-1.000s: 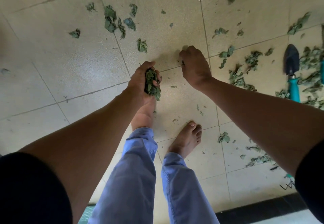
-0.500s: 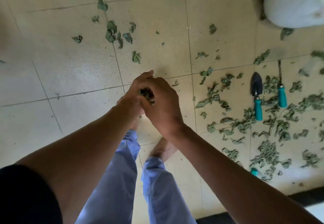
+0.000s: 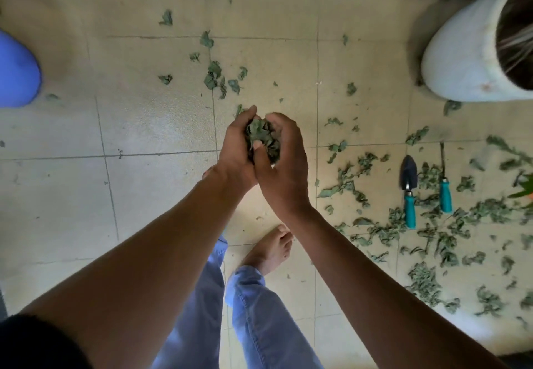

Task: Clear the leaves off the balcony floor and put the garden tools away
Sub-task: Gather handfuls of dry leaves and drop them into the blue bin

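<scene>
Risen from the floor, both hands, left and right, are cupping a leaf bundle, grips curled around it.

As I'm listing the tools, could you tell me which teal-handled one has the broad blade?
The trowel, left of the two; the other tool has a thin shaft.

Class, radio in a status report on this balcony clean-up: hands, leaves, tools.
Left hand and right hand cupped together round a clump of leaves. Many leaves on the floor. Trowel and second teal-handled tool lie untouched among them.
</scene>
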`<action>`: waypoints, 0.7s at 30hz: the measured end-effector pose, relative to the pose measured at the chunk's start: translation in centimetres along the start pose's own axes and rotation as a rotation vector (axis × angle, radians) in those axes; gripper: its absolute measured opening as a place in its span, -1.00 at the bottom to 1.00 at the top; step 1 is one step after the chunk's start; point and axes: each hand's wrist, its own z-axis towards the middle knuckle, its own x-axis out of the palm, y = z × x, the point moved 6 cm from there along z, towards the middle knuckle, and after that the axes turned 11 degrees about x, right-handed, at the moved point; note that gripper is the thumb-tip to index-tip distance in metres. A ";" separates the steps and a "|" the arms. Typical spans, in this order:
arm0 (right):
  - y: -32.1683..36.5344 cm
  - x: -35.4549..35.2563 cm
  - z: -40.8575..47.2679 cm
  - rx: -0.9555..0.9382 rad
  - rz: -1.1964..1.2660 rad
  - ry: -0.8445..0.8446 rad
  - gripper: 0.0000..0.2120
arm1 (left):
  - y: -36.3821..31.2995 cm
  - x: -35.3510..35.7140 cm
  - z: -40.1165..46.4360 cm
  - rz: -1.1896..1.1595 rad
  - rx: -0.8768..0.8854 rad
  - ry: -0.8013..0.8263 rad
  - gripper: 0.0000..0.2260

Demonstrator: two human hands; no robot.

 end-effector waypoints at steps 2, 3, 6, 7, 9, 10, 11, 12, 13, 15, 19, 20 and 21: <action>1.4 0.7 -0.2 0.063 0.071 0.052 -0.54 | -1.2 0.4 -1.4 -0.071 0.057 -0.011 -0.57; 2.1 1.2 -0.3 0.120 0.139 0.101 -0.52 | -2.0 0.8 -2.3 -0.114 0.084 -0.016 -0.61; 6.0 2.8 -1.1 0.273 0.430 0.259 -0.47 | -5.5 0.5 -5.9 -0.228 0.191 -0.058 -0.68; 7.6 3.4 -1.2 0.310 0.531 0.298 -0.46 | -6.8 0.4 -7.1 -0.270 0.234 -0.058 -0.62; 10.8 4.6 -1.5 0.377 0.709 0.348 -0.48 | -9.7 0.1 -9.1 -0.341 0.330 -0.043 -0.54; 12.3 5.2 -1.7 0.406 0.790 0.362 -0.53 | -11.2 0.1 -10.3 -0.372 0.393 -0.041 -0.55; 13.8 5.9 -1.9 0.430 0.863 0.380 -0.56 | -12.7 0.1 -11.4 -0.393 0.465 -0.047 -0.54; 15.3 6.8 -2.1 0.447 0.916 0.406 -0.56 | -14.2 -0.2 -12.2 -0.395 0.535 -0.070 -0.52; 16.7 7.8 -2.3 0.463 0.941 0.433 -0.53 | -15.6 -0.5 -13.2 -0.400 0.589 -0.098 -0.50; 19.4 9.7 -2.7 0.487 0.957 0.475 -0.51 | -18.2 -1.7 -14.1 -0.406 0.659 -0.153 -0.48; 23.9 14.1 -2.9 0.544 0.966 0.540 -0.58 | -23.6 -4.3 -15.3 -0.511 0.793 -0.225 -0.48; 25.0 15.4 -3.0 0.555 0.976 0.558 -0.60 | -25.0 -5.2 -15.4 -0.557 0.809 -0.248 -0.49; 26.0 16.8 -3.1 0.570 0.983 0.584 -0.62 | -26.4 -6.1 -15.6 -0.600 0.816 -0.271 -0.51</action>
